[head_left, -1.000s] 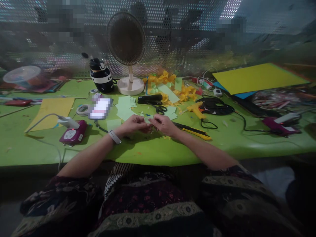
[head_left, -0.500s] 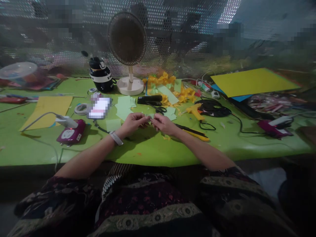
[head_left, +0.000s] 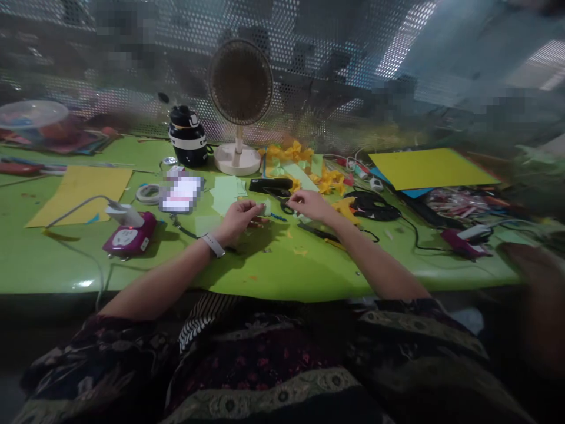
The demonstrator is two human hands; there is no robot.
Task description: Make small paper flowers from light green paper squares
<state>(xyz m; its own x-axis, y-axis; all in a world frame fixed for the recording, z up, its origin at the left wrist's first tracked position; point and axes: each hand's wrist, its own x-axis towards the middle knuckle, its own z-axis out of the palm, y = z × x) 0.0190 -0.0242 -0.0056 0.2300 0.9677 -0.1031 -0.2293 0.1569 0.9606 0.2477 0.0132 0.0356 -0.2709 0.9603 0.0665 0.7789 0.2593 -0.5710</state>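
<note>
Head view: left hand (head_left: pixel 238 222) grip pinches small pale-green paper piece (head_left: pixel 266 207) over lime-green plastic-looking table (head_left: pixel 282 271). Right hand (head_left: pixel 312 206) beside black loop-handled scissors (head_left: pixel 285 208); can't tell its grip. Best pinch lightly, edge only, avoiding creases.

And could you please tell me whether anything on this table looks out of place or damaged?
Small yellow scraps lie loose on the green table cover, apart from the crumpled yellow paper pile: slightly untidy, but nothing looks clearly damaged.
</note>
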